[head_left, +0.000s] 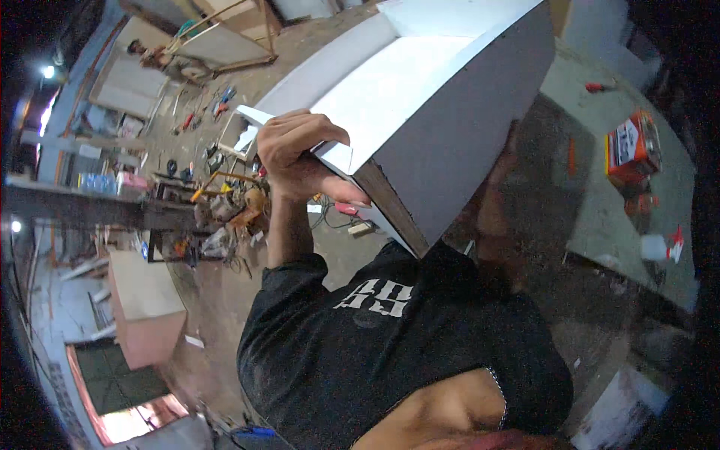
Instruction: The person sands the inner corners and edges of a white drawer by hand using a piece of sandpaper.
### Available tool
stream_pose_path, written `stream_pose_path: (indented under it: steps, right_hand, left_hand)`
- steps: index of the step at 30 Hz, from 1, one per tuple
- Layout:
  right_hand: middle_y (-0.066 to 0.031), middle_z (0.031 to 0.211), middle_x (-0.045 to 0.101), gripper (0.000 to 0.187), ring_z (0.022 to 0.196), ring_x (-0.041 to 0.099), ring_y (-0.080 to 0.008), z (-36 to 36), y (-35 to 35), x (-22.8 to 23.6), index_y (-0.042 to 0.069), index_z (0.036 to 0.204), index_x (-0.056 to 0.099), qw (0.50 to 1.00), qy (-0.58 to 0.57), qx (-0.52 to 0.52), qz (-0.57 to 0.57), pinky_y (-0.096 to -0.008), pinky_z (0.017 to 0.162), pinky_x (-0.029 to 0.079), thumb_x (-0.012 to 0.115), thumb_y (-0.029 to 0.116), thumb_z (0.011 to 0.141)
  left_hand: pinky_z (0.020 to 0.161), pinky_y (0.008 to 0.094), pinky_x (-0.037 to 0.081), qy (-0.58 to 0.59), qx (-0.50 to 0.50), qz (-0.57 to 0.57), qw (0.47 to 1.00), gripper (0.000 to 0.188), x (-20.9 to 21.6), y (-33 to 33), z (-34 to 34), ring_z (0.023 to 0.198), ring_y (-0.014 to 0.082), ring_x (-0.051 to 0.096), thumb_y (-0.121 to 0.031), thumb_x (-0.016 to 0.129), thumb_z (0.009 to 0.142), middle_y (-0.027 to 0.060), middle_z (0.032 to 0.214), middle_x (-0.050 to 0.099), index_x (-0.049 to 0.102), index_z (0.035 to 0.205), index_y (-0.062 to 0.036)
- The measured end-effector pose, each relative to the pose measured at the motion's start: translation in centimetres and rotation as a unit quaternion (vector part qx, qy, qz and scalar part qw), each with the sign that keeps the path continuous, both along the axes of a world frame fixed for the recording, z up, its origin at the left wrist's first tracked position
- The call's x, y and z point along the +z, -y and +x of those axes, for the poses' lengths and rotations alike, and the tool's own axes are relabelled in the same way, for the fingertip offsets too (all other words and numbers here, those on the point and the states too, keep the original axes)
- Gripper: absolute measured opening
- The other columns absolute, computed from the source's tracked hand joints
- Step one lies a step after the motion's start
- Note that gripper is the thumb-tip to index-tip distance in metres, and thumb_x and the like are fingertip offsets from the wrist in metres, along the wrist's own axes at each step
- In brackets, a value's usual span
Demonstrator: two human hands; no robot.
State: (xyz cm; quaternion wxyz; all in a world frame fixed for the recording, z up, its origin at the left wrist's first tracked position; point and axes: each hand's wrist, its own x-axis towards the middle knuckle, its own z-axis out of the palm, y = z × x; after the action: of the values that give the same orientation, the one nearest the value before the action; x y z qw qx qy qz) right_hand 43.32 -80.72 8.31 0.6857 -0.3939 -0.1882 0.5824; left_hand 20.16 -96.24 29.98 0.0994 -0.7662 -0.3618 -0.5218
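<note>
A white open-topped box (470, 120), like a drawer or cabinet carcass, is lifted and tilted in front of my chest. Its inside is white, its outer side looks grey, and a raw wood edge shows at the near corner. My left hand (304, 154) is closed around the rim at the near left corner, fingers over the top and thumb beneath. My right forearm (495, 225) rises in shadow along the far side of the box, on the right. The right hand's fingers are hidden behind the box, so their grip does not show.
On the right, a pale table (600, 202) carries a red-and-yellow can (634, 150), a spray bottle (661, 246) and a red-handled tool (596, 88). Tools and scraps clutter the floor (225, 202) to the left. Another person (161, 60) is at the far left beside panels.
</note>
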Motion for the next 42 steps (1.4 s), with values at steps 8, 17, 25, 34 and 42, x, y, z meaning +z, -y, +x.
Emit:
stream_pose_path:
  steps: [8, 17, 25, 34, 42]
  right_hand:
    - [-0.0128, 0.129, 0.059, 0.053, 0.116, 0.056, -0.0301, -1.2, -1.1, 11.1, 0.001, 0.133, 0.054, 0.989, -0.040, 0.118, 0.078, -0.0441, 0.102, 0.042, 0.054, 0.041, 0.098]
    - [-0.0131, 0.125, 0.061, 0.050, 0.114, 0.059, -0.0281, -1.6, -7.5, 12.6, -0.001, 0.130, 0.056, 0.981, -0.035, 0.143, 0.123, -0.0410, 0.101, 0.043, 0.058, 0.037, 0.097]
    - [-0.0098, 0.109, 0.066, 0.031, 0.096, 0.065, -0.0224, -3.3, -11.7, 16.5, -0.003, 0.112, 0.065, 0.975, -0.017, 0.111, 0.190, -0.0360, 0.090, 0.051, 0.061, 0.024, 0.097]
    - [-0.0168, 0.123, 0.064, 0.043, 0.113, 0.062, -0.0244, -6.3, -13.8, 21.0, -0.003, 0.132, 0.057, 0.960, -0.018, 0.118, 0.252, -0.0371, 0.100, 0.047, 0.051, 0.020, 0.096]
    - [-0.0175, 0.133, 0.058, 0.057, 0.119, 0.059, -0.0251, -5.7, -14.7, 21.8, -0.005, 0.147, 0.040, 0.960, 0.039, 0.145, 0.236, -0.0364, 0.103, 0.045, 0.051, 0.019, 0.096]
  left_hand:
    - [0.046, 0.0262, 0.041, 0.099, 0.124, 0.072, 0.985, 0.076, -2.4, 2.8, -2.6, 0.049, 0.0129, 0.057, -0.077, 0.081, 0.057, 0.0010, 0.055, 0.055, 0.067, 0.068, -0.0035]
    - [0.050, 0.0244, 0.044, 0.239, 0.123, 0.031, 0.963, 0.068, 0.8, 1.0, -1.5, 0.055, 0.0092, 0.060, -0.063, 0.088, 0.061, 0.0011, 0.060, 0.063, 0.071, 0.074, 0.0010]
    - [0.048, 0.0259, 0.030, 0.286, 0.146, 0.061, 0.945, 0.066, 3.0, -1.5, -1.6, 0.054, 0.0062, 0.042, -0.062, 0.067, 0.087, -0.0056, 0.056, 0.045, 0.055, 0.064, -0.0014]
    - [0.051, 0.0243, 0.024, 0.290, 0.181, 0.056, 0.938, 0.065, 3.9, -3.2, -1.9, 0.058, 0.0039, 0.038, -0.063, 0.059, 0.094, -0.0086, 0.061, 0.041, 0.056, 0.072, -0.0017]
    - [0.056, 0.0242, 0.031, 0.308, 0.195, 0.032, 0.931, 0.071, 4.3, -4.0, -1.2, 0.064, 0.0059, 0.044, -0.068, 0.058, 0.092, -0.0058, 0.067, 0.051, 0.063, 0.080, 0.0025]
